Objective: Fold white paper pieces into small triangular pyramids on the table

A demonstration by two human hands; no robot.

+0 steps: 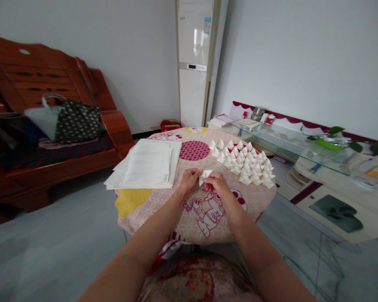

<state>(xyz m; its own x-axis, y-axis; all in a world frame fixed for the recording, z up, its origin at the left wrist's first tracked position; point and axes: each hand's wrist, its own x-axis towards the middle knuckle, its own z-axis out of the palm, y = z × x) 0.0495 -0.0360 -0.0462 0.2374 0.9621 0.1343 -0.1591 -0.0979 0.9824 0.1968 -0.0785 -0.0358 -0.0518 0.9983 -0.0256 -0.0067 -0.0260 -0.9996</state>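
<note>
Room: pale walls, floor-standing air conditioner in the corner, carved wooden settee to the left, glass shelf to the right; work surface is a tabletop under a pink patterned tablecloth. Folded paper piece is in both hands, just above the near-middle part of the cloth, between the paper stack and the finished-looking group. Left hand: fingers closed in a pinch on the piece's left side, little or no opening apparent. Right hand: fingers curled and closed on its lower right side; exact fingertip placement partly hidden. Piece is small, white, angular, with a pointed upper right corner; number of folds made cannot be read at this size. Stack of white sheets lies flat at the left of the tabletop, smaller sheets on top of larger ones, faint print on the upper sheets. Folded paper units stand close together in rough rows at the right, points upward. Progress, as judged: dozens of units appear complete; the piece in hand appears part-folded and is not yet among them; the flat sheets appear unfolded, though whether all are meant for folding cannot be told
</note>
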